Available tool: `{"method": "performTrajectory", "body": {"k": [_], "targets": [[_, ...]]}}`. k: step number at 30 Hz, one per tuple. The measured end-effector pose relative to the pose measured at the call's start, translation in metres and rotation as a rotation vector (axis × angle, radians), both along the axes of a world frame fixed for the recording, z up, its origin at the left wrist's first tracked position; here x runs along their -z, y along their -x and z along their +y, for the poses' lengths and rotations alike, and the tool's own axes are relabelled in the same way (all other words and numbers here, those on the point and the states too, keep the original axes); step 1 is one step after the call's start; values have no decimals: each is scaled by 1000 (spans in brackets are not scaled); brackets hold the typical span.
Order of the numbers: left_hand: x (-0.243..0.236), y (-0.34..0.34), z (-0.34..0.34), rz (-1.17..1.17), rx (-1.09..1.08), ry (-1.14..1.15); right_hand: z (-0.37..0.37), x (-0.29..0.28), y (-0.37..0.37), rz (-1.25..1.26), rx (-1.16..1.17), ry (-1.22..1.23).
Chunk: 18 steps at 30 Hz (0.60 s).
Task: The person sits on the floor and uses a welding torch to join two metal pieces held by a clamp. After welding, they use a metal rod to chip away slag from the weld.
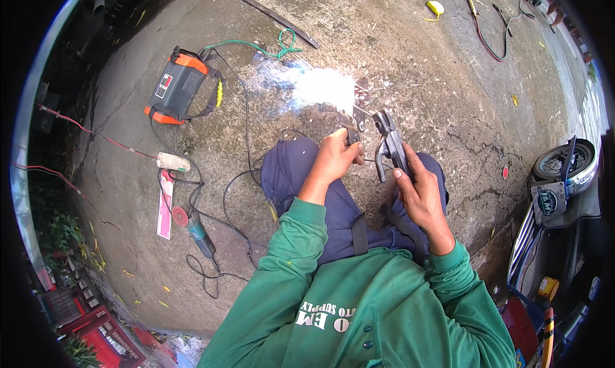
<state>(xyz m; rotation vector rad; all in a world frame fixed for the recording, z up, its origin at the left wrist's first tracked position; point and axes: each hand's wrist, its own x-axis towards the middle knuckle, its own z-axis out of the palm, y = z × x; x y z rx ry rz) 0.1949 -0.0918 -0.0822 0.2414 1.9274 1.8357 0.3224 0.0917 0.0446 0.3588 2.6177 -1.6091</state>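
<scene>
My right hand (419, 192) is closed round a black electrode holder (391, 137), whose lever sticks out beside my fingers. A thin welding rod (363, 111) runs from its jaws toward a blinding white-blue welding arc (323, 89) on the ground. My left hand (336, 155) is closed on a dark metal piece (351, 134), just left of the holder and close to the glare. The hand covers much of that piece, so its kind cannot be made out. Whatever lies right under the arc is hidden by the brightness.
A black and orange welding machine (178, 89) stands at the left with cables trailing. An angle grinder (200, 234) lies nearer, beside a pink and white strip (165, 204). Beyond lie a flat metal bar (275, 18) and a yellow tape measure (435, 8). A motorcycle wheel (564, 159) is at right.
</scene>
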Motion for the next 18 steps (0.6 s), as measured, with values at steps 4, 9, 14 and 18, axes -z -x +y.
{"method": "performTrajectory", "body": {"k": [4,9,14,18], "targets": [[-3,0,1,12,6,-1,1,4,0,19,0,-12],[1,0,1,-21,-7,-21,-1,2,1,-6,6,0],[-7,1,-2,-31,65,62,-1,3,1,1,5,8],[-3,2,-1,-30,64,40,0,6,1,16,-5,-15]]}}
